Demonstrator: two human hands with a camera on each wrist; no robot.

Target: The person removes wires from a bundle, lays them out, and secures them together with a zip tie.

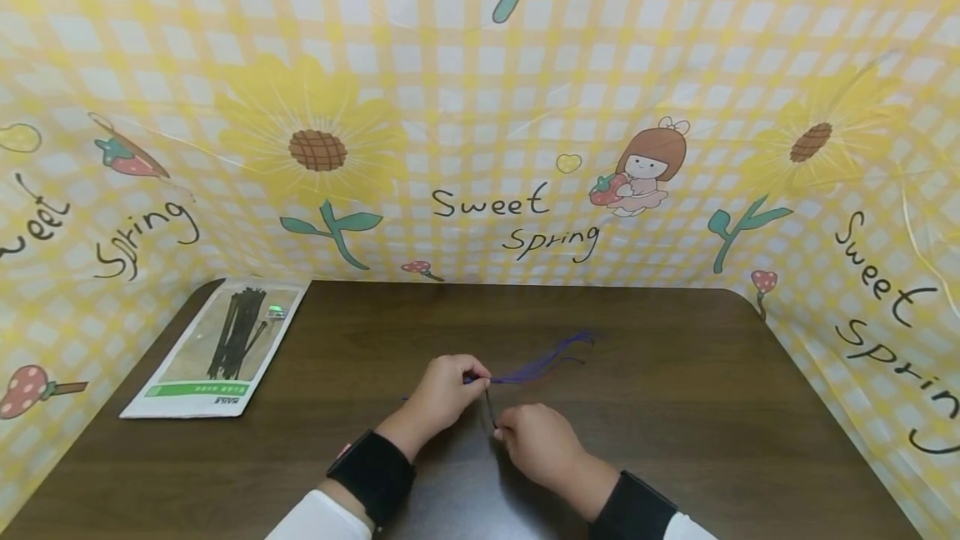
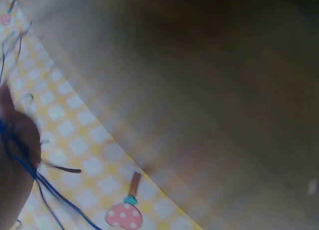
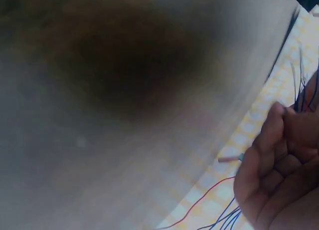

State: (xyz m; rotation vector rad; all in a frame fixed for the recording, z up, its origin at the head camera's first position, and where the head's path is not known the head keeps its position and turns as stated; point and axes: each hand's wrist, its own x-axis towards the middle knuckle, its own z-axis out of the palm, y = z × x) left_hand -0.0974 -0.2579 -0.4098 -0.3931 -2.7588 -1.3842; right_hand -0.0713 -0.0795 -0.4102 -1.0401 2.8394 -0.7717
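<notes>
A bundle of thin blue wires (image 1: pixel 536 372) is pinched between the thumb and fingers of my left hand (image 1: pixel 442 394), over the middle of the table. Its loose ends fan out to the right, and in the left wrist view blue strands (image 2: pixel 50 187) also trail from the hand. From the pinched spot a thin black cable tie (image 1: pixel 490 409) runs down toward me. My right hand (image 1: pixel 543 444) grips its lower end, with the fingers curled in. One red wire (image 3: pixel 199 200) shows beside the blue ones in the right wrist view. The fingers hide where tie and wires meet.
A flat white package (image 1: pixel 197 390) with black cable ties pictured or seen on its front lies at the table's left. The dark brown wooden table (image 1: pixel 675 373) ends at a yellow checked cloth (image 1: pixel 480 107) behind and along both sides. Each wrist wears a black band.
</notes>
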